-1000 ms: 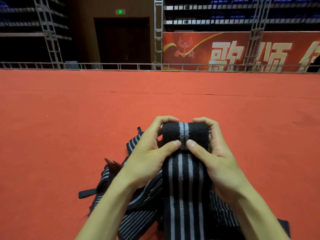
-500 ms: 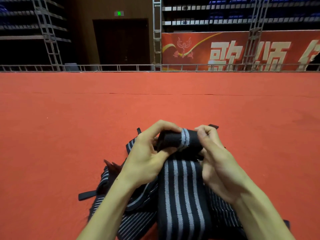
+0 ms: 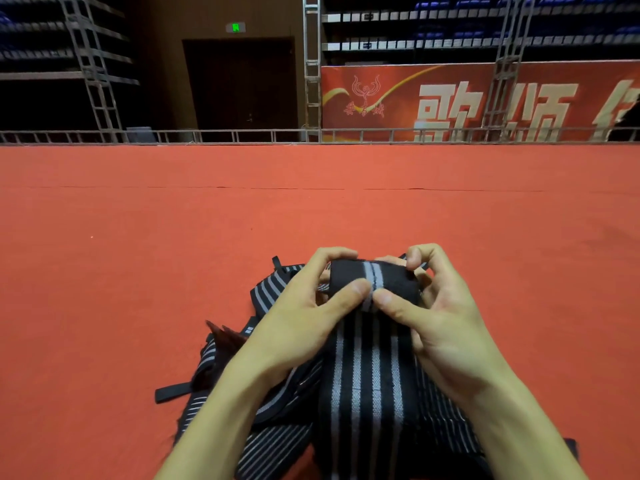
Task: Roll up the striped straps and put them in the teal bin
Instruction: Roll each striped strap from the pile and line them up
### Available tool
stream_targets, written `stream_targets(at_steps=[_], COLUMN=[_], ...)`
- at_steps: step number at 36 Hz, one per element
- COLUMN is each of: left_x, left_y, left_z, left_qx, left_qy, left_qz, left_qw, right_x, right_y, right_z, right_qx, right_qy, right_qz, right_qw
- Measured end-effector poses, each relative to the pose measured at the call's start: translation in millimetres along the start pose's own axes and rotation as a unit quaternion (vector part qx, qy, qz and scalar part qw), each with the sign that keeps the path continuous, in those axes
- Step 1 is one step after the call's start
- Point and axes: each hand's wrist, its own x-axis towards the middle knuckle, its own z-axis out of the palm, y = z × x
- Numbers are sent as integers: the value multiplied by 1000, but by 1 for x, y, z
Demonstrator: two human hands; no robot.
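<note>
A black strap with grey stripes [image 3: 363,382] runs from the bottom of the view up to a partly wound roll [image 3: 372,277] held above the floor. My left hand [image 3: 304,320] grips the roll's left end, thumb pressed on its front. My right hand [image 3: 436,323] grips the right end, thumb on the front and fingers curled over the top. Under my wrists lies a loose pile of more striped straps [image 3: 263,420] on the red carpet. No teal bin is in view.
Red carpet [image 3: 138,271] stretches ahead to a low metal railing [image 3: 207,136]. Behind it stand truss towers, a dark doorway and a red banner [image 3: 485,102] with large characters. A black strap tab [image 3: 173,393] sticks out left of the pile.
Both hands have kept turning the roll; half a second ago my fingers shifted round it, and now both thumbs press on its front again. The roll sits slightly lower than one second ago.
</note>
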Motion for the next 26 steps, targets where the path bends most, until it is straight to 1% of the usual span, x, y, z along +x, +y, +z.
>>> stream_targets(at_steps=[4,5,7,8,10,12,16,20,24,26], left_x=[0,0,-1,-1,-1,-1,-2,-3,-1,1], left_y=[-2,-1,0,0,-1,-2,-2,-1,-5,-7], left_z=[-3,-3,-3,-3,-3,-4,-5,-3,-7,-8], left_qx=[-21,-32,-57,-60,-52,-44,-50,-24,-87,-67], left_qy=[-7,-6,-7,-6,-3,-12,-41,-65,-58,-37], left_qz=[15,23,45,58,73,64,20,14,-26,-12], left_qw=[1000,999,997,996,996,997,998,997,994,997], right_x=[-1,-1,0,0,-1,0,-1,0,0,0], right_y=[-5,-4,-2,-2,-2,-2,-4,-4,-1,2], right_z=[1,-1,-5,-6,-4,-2,-1,-3,-1,0], right_qx=[11,16,16,6,-62,-98,-113,-111,-117,-126], right_qy=[19,15,-18,-33,-30,-14,-14,-16,-14,-12], right_qz=[17,24,47,58,53,35,15,6,4,2], right_qw=[1000,999,999,998,996,995,993,994,993,992])
